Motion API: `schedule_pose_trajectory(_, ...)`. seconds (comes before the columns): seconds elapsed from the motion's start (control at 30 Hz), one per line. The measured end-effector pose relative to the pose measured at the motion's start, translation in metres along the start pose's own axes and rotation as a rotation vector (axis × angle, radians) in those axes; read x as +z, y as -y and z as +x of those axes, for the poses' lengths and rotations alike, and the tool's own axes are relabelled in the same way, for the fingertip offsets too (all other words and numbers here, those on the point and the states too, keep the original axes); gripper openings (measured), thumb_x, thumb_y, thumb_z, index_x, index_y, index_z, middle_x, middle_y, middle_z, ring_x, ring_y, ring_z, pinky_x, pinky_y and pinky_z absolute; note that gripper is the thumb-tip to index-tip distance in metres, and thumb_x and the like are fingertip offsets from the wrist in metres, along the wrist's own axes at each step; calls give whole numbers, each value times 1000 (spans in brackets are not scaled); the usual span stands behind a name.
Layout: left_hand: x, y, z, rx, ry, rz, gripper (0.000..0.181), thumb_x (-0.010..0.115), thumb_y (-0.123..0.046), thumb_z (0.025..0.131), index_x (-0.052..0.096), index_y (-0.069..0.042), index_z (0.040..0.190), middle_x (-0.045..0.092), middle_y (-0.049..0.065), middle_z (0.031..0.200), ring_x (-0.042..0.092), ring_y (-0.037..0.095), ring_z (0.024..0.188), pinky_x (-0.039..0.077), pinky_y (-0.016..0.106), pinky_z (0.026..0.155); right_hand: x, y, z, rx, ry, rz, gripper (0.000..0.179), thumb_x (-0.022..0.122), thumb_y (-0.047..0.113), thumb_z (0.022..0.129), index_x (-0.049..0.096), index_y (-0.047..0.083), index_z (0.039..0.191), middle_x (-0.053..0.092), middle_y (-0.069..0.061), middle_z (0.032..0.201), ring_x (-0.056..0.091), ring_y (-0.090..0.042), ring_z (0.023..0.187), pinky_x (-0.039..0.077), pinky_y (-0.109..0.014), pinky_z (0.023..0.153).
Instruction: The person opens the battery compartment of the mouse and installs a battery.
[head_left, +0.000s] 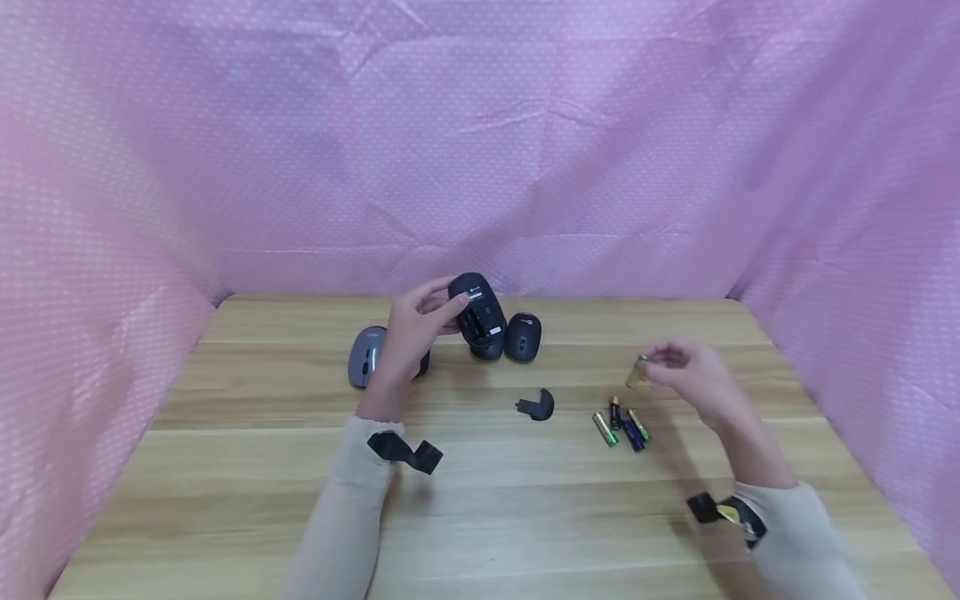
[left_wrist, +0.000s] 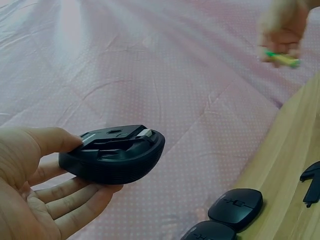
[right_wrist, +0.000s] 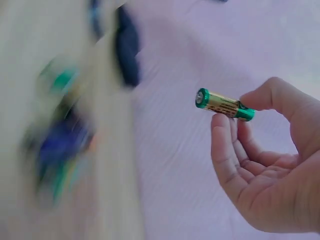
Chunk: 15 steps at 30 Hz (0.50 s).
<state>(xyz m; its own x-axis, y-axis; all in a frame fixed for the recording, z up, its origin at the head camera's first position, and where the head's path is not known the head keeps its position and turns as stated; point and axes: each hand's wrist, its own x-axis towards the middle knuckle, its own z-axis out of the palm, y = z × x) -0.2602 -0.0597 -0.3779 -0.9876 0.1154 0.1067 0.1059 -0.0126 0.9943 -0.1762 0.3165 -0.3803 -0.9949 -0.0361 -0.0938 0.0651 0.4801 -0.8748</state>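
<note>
My left hand (head_left: 417, 327) grips a black computer mouse (head_left: 480, 312) with its underside turned up, thumb on the bottom face. In the left wrist view the battery compartment of this mouse (left_wrist: 112, 155) is uncovered, with a small light-coloured piece at one end. My right hand (head_left: 693, 375) pinches a gold and green battery (right_wrist: 225, 105) between thumb and fingers, held above the table. Below it lie several loose batteries (head_left: 632, 433), some gold-green, one purple, one black and copper. A black battery cover (head_left: 536, 405) lies between the two hands.
On the wooden table (head_left: 495, 517), a dark mouse (head_left: 522, 337) stands right of the held one, and another is partly hidden behind it. A grey mouse (head_left: 365, 357) sits left of my left wrist. Pink dotted cloth (head_left: 480, 150) hangs along the back and sides.
</note>
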Motion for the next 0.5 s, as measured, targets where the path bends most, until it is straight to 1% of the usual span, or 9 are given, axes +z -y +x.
schedule_pose_trajectory(0.07, -1, 0, 0, -2, 4, 1, 42, 73, -17, 95, 65, -8, 135, 72, 23, 119, 75, 14, 88, 65, 44, 86, 14, 17, 9, -42, -21, 133, 21, 69, 5, 95, 61, -3, 112, 71, 12, 91, 68, -1, 84, 60, -18, 80)
schedule_pose_trajectory(0.1, -1, 0, 0, -5, 6, 2, 42, 73, -18, 95, 65, -8, 135, 72, 22, 120, 75, 14, 88, 65, 44, 86, 22, 25, 13, -59, -22, 207, 19, 68, 3, 95, 60, -1, 111, 71, 12, 91, 69, -3, 85, 61, -18, 81)
schedule_pose_trajectory(0.2, -2, -2, 0, -14, 12, -5, 42, 73, -17, 95, 64, -8, 135, 72, 22, 121, 75, 16, 91, 64, 47, 89, 45, 45, 25, -128, -2, 390, 13, 66, -3, 94, 61, 3, 105, 74, 5, 92, 71, -8, 85, 63, -22, 82)
schedule_pose_trajectory(0.3, -1, -6, 1, -13, 12, -7, 41, 72, -17, 95, 64, -8, 135, 72, 21, 123, 75, 18, 93, 64, 45, 88, 66, 64, 33, -194, 38, 488, 13, 64, -6, 94, 62, 4, 102, 74, 1, 92, 73, -11, 86, 64, -26, 83)
schedule_pose_trajectory(0.37, -1, -9, 1, -5, 20, -10, 41, 73, -17, 95, 65, -8, 134, 72, 21, 123, 75, 18, 95, 65, 41, 85, 78, 75, 36, -227, 56, 528, 14, 64, -8, 93, 62, 5, 100, 74, 1, 92, 73, -11, 86, 64, -28, 84)
schedule_pose_trajectory(0.5, 0, -15, 2, 12, 40, -18, 41, 73, -18, 95, 64, -8, 134, 72, 21, 123, 75, 17, 93, 66, 34, 80, 95, 92, 38, -275, 82, 603, 20, 64, -13, 91, 64, 6, 98, 74, 0, 92, 73, -12, 84, 64, -28, 82)
